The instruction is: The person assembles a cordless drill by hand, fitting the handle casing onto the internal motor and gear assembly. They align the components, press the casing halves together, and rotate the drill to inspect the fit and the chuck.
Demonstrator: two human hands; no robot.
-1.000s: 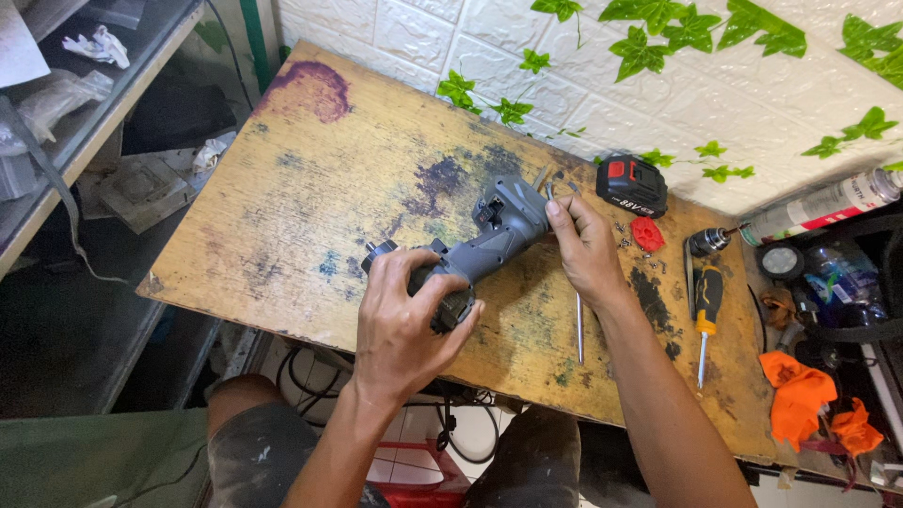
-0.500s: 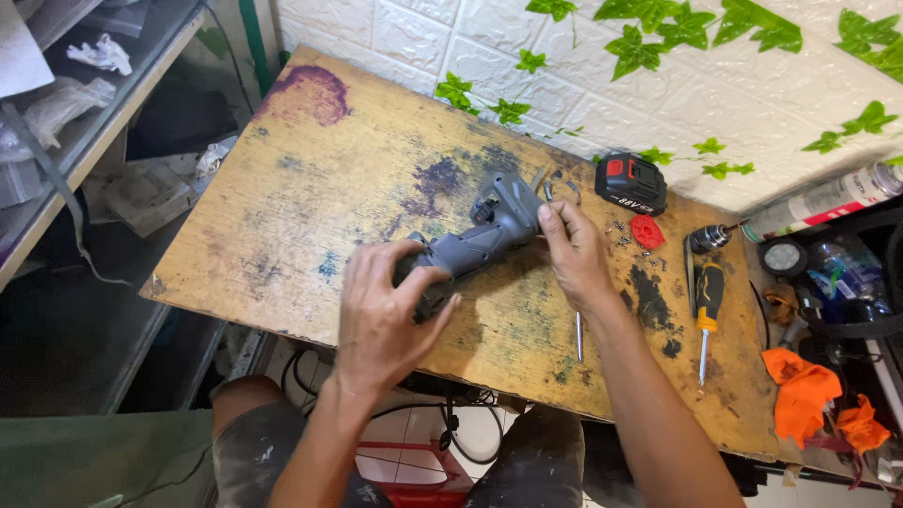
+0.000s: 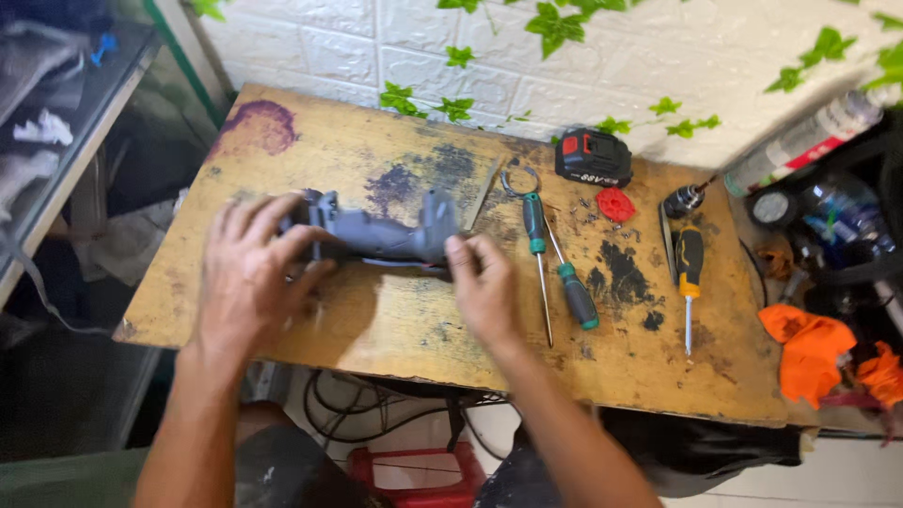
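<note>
Resting across the middle of the stained yellow surface, a grey power-tool body lies on its side, running left to right, closer to the near edge than to the wall edge. It is a dull grey plastic casing with a thick grip and a raised boss at its right end; the picture is blurred, so finer detail cannot be told. The left hand lies over the tool's left end with fingers spread and loosely curled about it, while the right hand touches the right end with bent fingers, half open; neither clearly grips tight. Bare wood lies to the left and toward the far left corner. Just right of the right hand lie two green-handled screwdrivers, then a yellow-and-black screwdriver nearer the right edge, with a black-and-red battery pack by the wall edge.
</note>
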